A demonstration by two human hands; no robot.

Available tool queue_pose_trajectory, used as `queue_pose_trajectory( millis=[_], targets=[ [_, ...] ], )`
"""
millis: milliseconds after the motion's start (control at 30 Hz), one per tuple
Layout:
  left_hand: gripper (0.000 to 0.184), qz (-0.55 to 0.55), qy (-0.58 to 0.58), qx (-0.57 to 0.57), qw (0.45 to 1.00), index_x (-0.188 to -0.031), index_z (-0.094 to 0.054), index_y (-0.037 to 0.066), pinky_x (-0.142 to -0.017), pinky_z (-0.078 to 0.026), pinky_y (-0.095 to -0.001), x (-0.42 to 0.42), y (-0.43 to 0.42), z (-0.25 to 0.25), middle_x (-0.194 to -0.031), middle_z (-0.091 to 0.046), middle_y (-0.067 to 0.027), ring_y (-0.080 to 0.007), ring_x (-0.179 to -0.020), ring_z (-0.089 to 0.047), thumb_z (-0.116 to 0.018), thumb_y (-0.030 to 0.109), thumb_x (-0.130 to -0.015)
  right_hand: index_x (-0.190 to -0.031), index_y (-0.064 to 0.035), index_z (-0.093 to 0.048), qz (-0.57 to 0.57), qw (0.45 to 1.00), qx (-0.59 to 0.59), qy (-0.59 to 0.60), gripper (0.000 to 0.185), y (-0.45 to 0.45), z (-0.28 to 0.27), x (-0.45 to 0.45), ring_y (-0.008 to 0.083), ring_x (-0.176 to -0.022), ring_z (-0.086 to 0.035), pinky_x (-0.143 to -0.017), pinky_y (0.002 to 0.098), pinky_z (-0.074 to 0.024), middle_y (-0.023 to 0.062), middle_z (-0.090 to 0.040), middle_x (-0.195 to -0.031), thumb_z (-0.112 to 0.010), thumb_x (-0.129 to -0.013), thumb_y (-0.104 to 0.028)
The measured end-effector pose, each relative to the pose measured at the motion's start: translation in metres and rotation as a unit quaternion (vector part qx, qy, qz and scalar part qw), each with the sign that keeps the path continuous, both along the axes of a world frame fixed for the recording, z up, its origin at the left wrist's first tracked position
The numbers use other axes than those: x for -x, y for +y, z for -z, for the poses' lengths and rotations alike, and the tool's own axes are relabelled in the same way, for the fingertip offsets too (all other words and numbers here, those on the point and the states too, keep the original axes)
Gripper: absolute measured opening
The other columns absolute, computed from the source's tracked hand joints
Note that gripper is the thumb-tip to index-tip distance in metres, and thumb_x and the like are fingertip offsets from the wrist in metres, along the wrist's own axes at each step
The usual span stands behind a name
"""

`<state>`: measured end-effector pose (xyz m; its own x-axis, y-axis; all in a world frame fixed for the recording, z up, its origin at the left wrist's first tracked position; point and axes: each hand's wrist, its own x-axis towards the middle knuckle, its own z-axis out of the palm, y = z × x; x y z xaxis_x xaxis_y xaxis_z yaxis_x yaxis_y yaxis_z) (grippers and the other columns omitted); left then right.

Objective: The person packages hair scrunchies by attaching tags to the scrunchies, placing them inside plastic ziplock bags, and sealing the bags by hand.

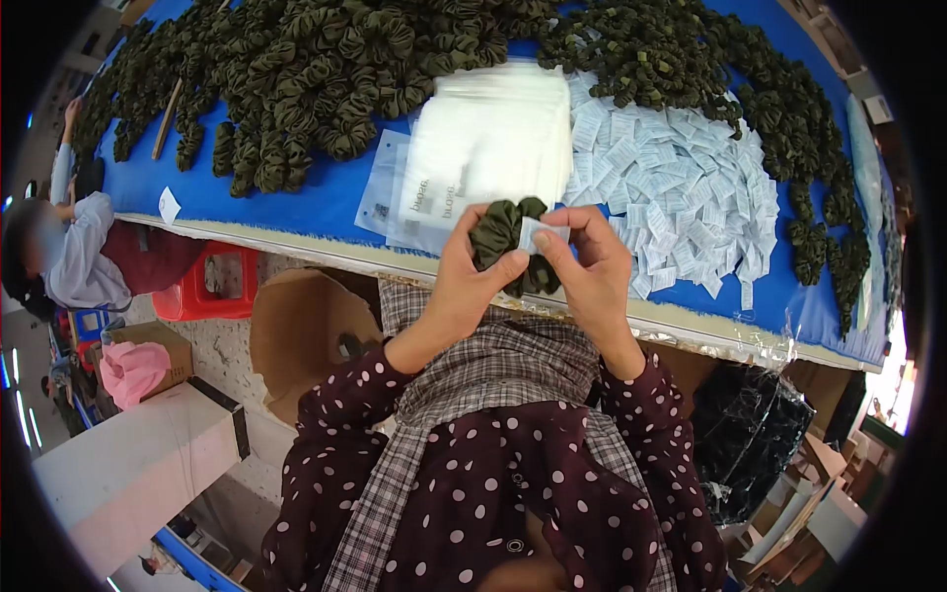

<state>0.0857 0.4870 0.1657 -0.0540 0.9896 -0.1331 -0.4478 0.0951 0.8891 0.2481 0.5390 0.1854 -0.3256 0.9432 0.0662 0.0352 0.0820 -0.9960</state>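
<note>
Between my two hands, just over the table's front edge, is a dark green scrunchie [497, 235]. My left hand [475, 264] grips its left side, thumb in front. My right hand [592, 259] pinches a small white printed label [533, 235] against the scrunchie's right side. Just beyond my hands lies a stack of white plastic bags [493, 133] with dark print. A heap of loose white labels [681, 187] spreads to the right of the bags. Large piles of green scrunchies [326, 69] cover the far left, and smaller bunched ones [641, 49] lie at the far right.
A blue cloth [316, 212] covers the table. A wooden stick [168, 120] lies at the left. Below stand a red plastic stool [212, 296], an open cardboard box [306, 331] and a black plastic-wrapped bundle [755, 434]. Another person [84, 252] sits at the table's left end.
</note>
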Motion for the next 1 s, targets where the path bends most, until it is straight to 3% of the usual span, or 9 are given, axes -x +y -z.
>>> queue_pose_trajectory(
  millis=[67, 133, 200, 467, 533, 633, 700, 900, 1000],
  targets=[
    [0.049, -0.036, -0.042, 0.051, 0.997, -0.133, -0.047, 0.001, -0.085, -0.05, -0.0258, -0.016, -0.015, 0.011, -0.111, -0.061, -0.0067, -0.0125, -0.092, -0.058, -0.071, 0.005, -0.091, -0.111, -0.0024, -0.063, -0.006, 0.999, -0.013, -0.047, 0.018, -0.008, 0.011, -0.007, 0.0076, -0.078, -0.051, -0.072, 0.0198, -0.0426, 0.004, -0.065, -0.098, -0.069, -0.095, -0.006],
    [0.049, -0.048, -0.046, 0.071, 0.995, -0.132, -0.047, 0.002, -0.084, -0.049, -0.0256, -0.03, -0.028, 0.018, -0.109, -0.061, -0.0059, -0.0118, -0.092, -0.057, -0.072, 0.003, -0.09, -0.109, -0.0034, -0.062, -0.007, 0.997, 0.073, 0.019, 0.016, -0.018, 0.02, -0.016, 0.0068, -0.077, -0.05, -0.071, 0.0199, -0.0414, 0.0027, -0.064, -0.095, -0.069, -0.095, -0.006],
    [0.049, -0.032, 0.034, 0.037, 0.998, -0.133, -0.046, 0.001, -0.081, -0.049, -0.0267, -0.038, -0.034, 0.023, -0.109, -0.06, -0.007, -0.0126, -0.09, -0.057, -0.071, 0.007, -0.091, -0.106, -0.0044, -0.062, -0.007, 0.984, 0.156, 0.085, 0.014, -0.023, 0.023, -0.024, 0.0061, -0.076, -0.048, -0.069, 0.02, -0.0402, 0.0015, -0.062, -0.092, -0.069, -0.095, -0.007],
    [0.029, 0.003, 0.319, -0.105, 0.942, -0.119, -0.061, 0.0, -0.076, -0.048, -0.0293, 0.015, -0.01, 0.016, -0.099, -0.058, -0.0069, -0.0161, -0.079, -0.054, -0.068, 0.012, -0.093, -0.103, -0.0055, -0.062, -0.019, 0.968, 0.244, 0.058, 0.01, -0.004, 0.018, -0.029, 0.0057, -0.077, -0.048, -0.069, 0.0192, -0.0388, -0.0014, -0.059, -0.088, -0.068, -0.096, -0.009],
    [0.018, -0.155, 0.421, -0.071, 0.891, -0.107, -0.068, 0.001, -0.073, -0.047, -0.0296, 0.034, 0.005, 0.016, -0.096, -0.057, -0.0057, -0.0178, -0.075, -0.052, -0.069, 0.006, -0.09, -0.103, -0.0056, -0.062, 0.039, 0.979, 0.182, 0.089, 0.01, 0.015, 0.024, -0.014, 0.0057, -0.077, -0.047, -0.07, 0.0183, -0.0382, -0.0019, -0.059, -0.088, -0.068, -0.096, -0.01],
    [0.018, -0.155, 0.484, -0.055, 0.86, -0.106, -0.069, 0.002, -0.072, -0.047, -0.0298, 0.045, 0.016, 0.036, -0.096, -0.058, -0.0055, -0.0184, -0.075, -0.053, -0.07, 0.004, -0.088, -0.102, -0.0052, -0.063, 0.056, 0.983, 0.146, 0.098, 0.011, 0.036, 0.035, 0.016, 0.0061, -0.073, -0.046, -0.066, 0.0193, -0.0384, -0.0028, -0.057, -0.083, -0.068, -0.095, -0.011],
    [0.019, -0.15, 0.541, -0.036, 0.827, -0.105, -0.069, 0.003, -0.07, -0.047, -0.0301, 0.049, 0.019, 0.048, -0.096, -0.058, -0.0053, -0.019, -0.074, -0.053, -0.071, 0.002, -0.086, -0.101, -0.0045, -0.063, 0.06, 0.996, 0.066, -0.025, 0.013, 0.041, 0.049, 0.031, 0.0079, -0.067, -0.045, -0.061, 0.0222, -0.0389, -0.0016, -0.057, -0.078, -0.07, -0.093, -0.012],
    [0.023, -0.128, 0.506, 0.014, 0.853, -0.101, -0.07, 0.004, -0.068, -0.046, -0.0279, 0.055, 0.022, 0.044, -0.089, -0.058, -0.0042, -0.0171, -0.075, -0.052, -0.075, -0.002, -0.079, -0.098, -0.0035, -0.063, 0.087, 0.983, 0.033, -0.161, 0.012, 0.027, 0.04, 0.043, 0.0074, -0.066, -0.044, -0.06, 0.0216, -0.0375, -0.0022, -0.054, -0.074, -0.07, -0.093, -0.012],
    [0.017, -0.125, 0.554, 0.008, 0.823, -0.096, -0.066, 0.004, -0.068, -0.047, -0.0319, 0.057, 0.026, 0.05, -0.091, -0.057, -0.0053, -0.0213, -0.073, -0.054, -0.074, 0.001, -0.081, -0.098, -0.0038, -0.063, 0.087, 0.982, 0.034, -0.166, 0.012, 0.029, 0.042, 0.04, 0.0081, -0.065, -0.043, -0.059, 0.0225, -0.0366, -0.002, -0.052, -0.072, -0.07, -0.093, -0.012]
  ],
)
